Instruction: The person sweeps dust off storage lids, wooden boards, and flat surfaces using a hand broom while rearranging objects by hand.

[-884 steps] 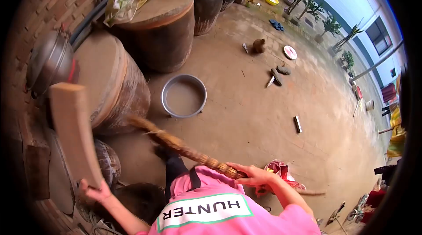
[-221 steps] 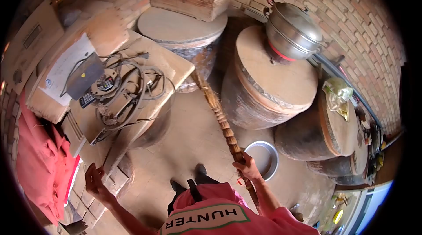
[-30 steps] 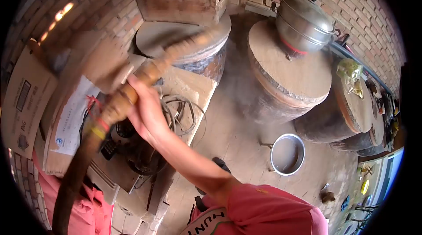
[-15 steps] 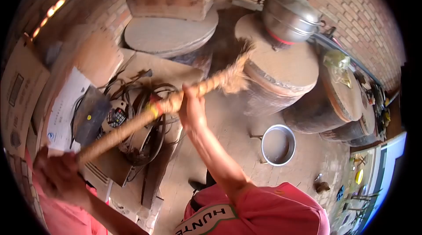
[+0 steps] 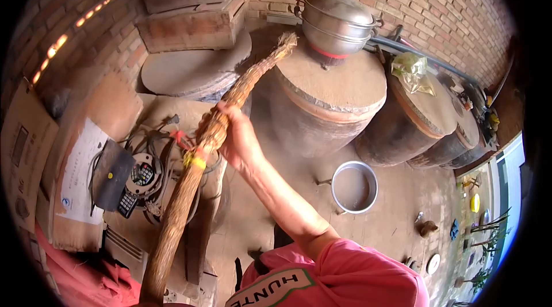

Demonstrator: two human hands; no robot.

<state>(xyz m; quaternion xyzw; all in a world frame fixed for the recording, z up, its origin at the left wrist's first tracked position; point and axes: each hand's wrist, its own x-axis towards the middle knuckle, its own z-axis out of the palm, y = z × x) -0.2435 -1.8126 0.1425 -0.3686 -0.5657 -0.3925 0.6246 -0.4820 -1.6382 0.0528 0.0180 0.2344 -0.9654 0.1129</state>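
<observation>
Gripping a broom point(image 5: 175, 206) about midway along with the right grip point(image 5: 237, 141), closed around the bound stalks. Cannot tell the state of the left grip, out of view. Slanting the broom up and away beyond the grip to a frayed tip point(image 5: 288, 43), seen in front of a large lidded jar point(image 5: 310, 120); cannot tell whether touching it. Running down and left from the grip through a yellow band point(image 5: 195, 161), with a red ribbon point(image 5: 183, 139) beside it, then to the bottom edge of the view.

Just left of the grip, spread on a bench point(image 5: 187, 110): dark cables point(image 5: 150, 145), a keypad point(image 5: 141, 173), a small remote point(image 5: 127, 203) and a flat dark box point(image 5: 111, 177). Farther left of the grip: a printed white sheet point(image 5: 80, 175), then a cardboard box point(image 5: 26, 157). Below and left of the grip: a crumpled red cloth point(image 5: 86, 278).

Beyond the grip, slightly left: wooden crates point(image 5: 190, 25) stacked on another round lid point(image 5: 172, 71). Beyond and right of the grip: a metal pot point(image 5: 336, 26) standing on the large jar, before a brick wall point(image 5: 431, 8). Farther right: more jars point(image 5: 397, 140), with a plastic bag point(image 5: 412, 71) lying on the nearest. Right of and below the grip, well apart: a metal basin point(image 5: 374, 196) on the floor point(image 5: 397, 203).
</observation>
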